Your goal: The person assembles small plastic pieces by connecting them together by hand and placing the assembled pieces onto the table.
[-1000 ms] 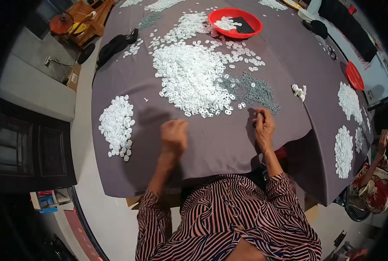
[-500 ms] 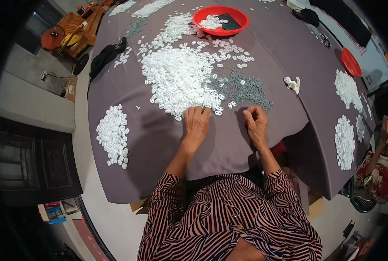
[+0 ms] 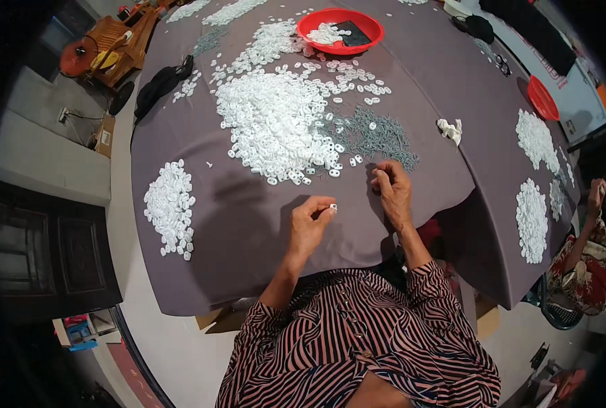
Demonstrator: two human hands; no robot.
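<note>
Grey-clothed table (image 3: 248, 245), heaped at centre with a big pile of white plastic pieces (image 3: 275, 126). Beside it, a patch of small grey screws (image 3: 377, 136). Right hand (image 3: 392, 194) flat by those screws, fingers curled, grasp unclear. Left hand (image 3: 309, 224) pinching 1 white piece (image 3: 333, 207) above the cloth.
</note>
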